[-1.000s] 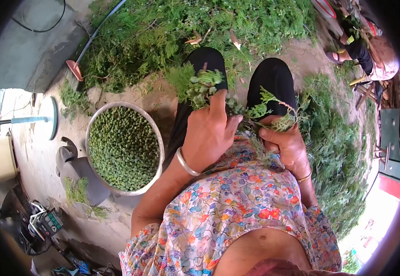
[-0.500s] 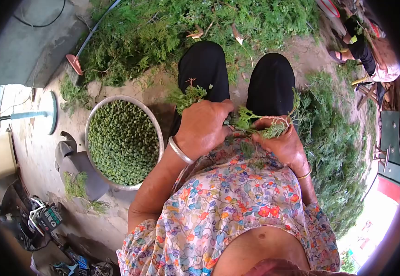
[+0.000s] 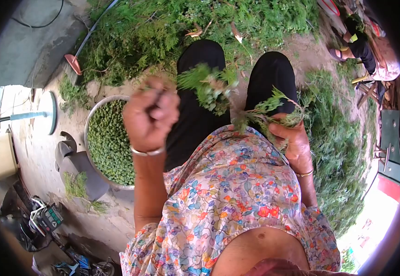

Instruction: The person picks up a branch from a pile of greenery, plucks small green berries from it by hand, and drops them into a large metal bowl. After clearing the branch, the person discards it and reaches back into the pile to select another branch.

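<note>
My left hand point(image 3: 151, 120), wearing a silver bangle, is raised over the right rim of a round basin point(image 3: 88, 120). It is blurred by motion, its fingers curled; whatever may be inside is hidden. Small green seed cones point(image 3: 110, 142) fill the basin. On the other side, my right hand point(image 3: 293, 140) grips an evergreen sprig point(image 3: 271, 105) with flat, scaly leaves, above my thigh. A blurred leafy clump with pale green cones point(image 3: 214, 92) hangs between my knees, seemingly joined to that sprig.
Cut evergreen branches point(image 3: 131, 46) lie heaped beyond my knees, with another pile point(image 3: 333, 156) at my right. A broom point(image 3: 72, 64) rests by the far heap. Left of the basin are a grey seat-like object point(image 3: 82, 172) and a fan point(image 3: 48, 112). Another person point(image 3: 363, 50) sits at upper right.
My left hand has moved from the sprig leftward to the basin's edge, fingers curled. The leafy clump now hangs free of it. My right hand stays nearly in place with the sprig.
</note>
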`<move>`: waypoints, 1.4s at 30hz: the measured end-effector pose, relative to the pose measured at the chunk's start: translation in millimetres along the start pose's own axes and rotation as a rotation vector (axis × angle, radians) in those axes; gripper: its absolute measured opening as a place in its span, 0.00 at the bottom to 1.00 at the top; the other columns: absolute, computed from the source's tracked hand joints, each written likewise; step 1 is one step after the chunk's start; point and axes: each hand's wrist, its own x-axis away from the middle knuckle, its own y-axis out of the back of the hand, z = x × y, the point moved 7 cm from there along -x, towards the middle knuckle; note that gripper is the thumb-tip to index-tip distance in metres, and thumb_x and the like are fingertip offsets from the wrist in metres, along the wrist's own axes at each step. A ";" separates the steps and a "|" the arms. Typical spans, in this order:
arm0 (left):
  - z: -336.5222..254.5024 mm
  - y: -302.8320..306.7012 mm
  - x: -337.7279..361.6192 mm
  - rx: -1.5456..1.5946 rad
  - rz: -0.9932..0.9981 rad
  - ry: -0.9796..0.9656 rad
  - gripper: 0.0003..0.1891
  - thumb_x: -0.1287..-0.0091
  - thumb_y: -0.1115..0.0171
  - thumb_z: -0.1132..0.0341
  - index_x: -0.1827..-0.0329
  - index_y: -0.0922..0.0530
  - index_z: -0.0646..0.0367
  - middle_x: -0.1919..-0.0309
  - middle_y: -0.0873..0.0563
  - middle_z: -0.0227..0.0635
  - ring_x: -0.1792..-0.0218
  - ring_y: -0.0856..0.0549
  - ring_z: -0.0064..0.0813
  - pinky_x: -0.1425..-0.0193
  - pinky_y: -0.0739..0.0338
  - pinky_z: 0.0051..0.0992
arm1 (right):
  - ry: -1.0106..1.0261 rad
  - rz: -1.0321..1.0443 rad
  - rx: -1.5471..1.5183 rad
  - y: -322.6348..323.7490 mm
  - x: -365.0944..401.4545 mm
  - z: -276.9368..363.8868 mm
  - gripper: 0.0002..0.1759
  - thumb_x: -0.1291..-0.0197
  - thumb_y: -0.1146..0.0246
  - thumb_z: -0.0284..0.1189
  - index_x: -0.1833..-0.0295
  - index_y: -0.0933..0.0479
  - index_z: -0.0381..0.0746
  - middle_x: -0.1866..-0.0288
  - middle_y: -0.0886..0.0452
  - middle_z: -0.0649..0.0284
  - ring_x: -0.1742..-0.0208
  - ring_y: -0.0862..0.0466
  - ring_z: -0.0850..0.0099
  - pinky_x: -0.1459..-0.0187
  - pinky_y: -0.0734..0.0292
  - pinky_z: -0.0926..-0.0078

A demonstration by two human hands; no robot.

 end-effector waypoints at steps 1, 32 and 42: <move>-16.2 7.3 4.4 -0.023 -0.015 -0.048 0.08 0.38 0.44 0.73 0.56 0.27 0.64 0.72 0.26 0.40 0.76 0.29 0.20 0.84 0.36 0.14 | -0.046 0.029 -0.046 -0.4 3.6 3.2 0.14 0.52 0.34 0.19 0.57 0.23 0.34 0.72 0.21 0.67 0.80 0.29 0.84 0.82 0.41 0.88; 99.1 -14.7 1.5 -0.006 -0.080 0.146 0.20 0.26 0.55 0.61 0.40 0.36 0.71 0.51 0.23 0.46 0.52 0.20 0.34 0.48 0.21 0.30 | 0.741 0.141 0.620 -88.3 -0.4 42.5 0.21 0.60 0.26 0.24 0.55 0.19 0.36 0.61 0.24 0.61 0.60 0.22 0.73 0.58 0.26 0.77; 102.9 -13.0 0.6 -0.098 -0.195 0.134 0.21 0.26 0.54 0.60 0.42 0.32 0.72 0.56 0.20 0.40 0.59 0.18 0.27 0.55 0.20 0.27 | 0.785 0.227 0.708 -86.0 -0.1 42.5 0.15 0.57 0.33 0.18 0.59 0.20 0.36 0.66 0.26 0.58 0.64 0.23 0.65 0.65 0.28 0.71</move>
